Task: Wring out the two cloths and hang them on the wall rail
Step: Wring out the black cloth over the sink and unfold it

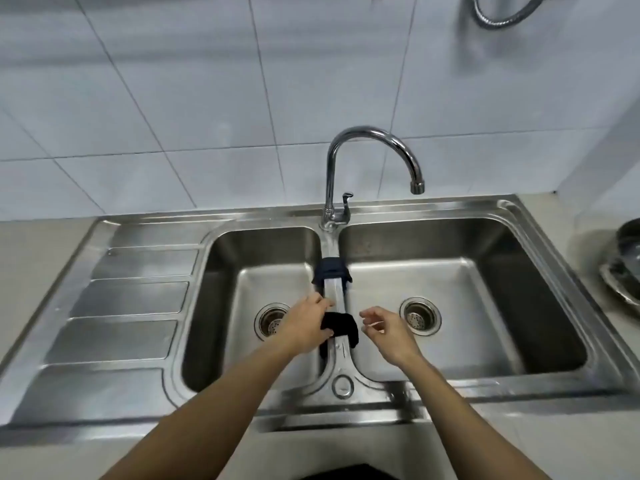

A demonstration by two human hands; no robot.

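Two dark cloths lie draped over the divider of a steel double sink [540,223]. The nearer black cloth [343,325] hangs across the ridge, and my left hand [306,323] grips its left end. My right hand [386,329] hovers just right of that cloth, fingers curled and apart, holding nothing. The farther cloth [331,270], dark blue with a light strip, sits higher on the divider, untouched. No wall rail is in view.
A chrome gooseneck tap [374,140] rises behind the divider, its spout over the right basin. Each basin has a drain strainer [420,315]. A ribbed draining board [128,299] lies at the left. Dark stacked pots [623,268] sit at the right edge. A metal hose [498,12] hangs on the tiled wall.
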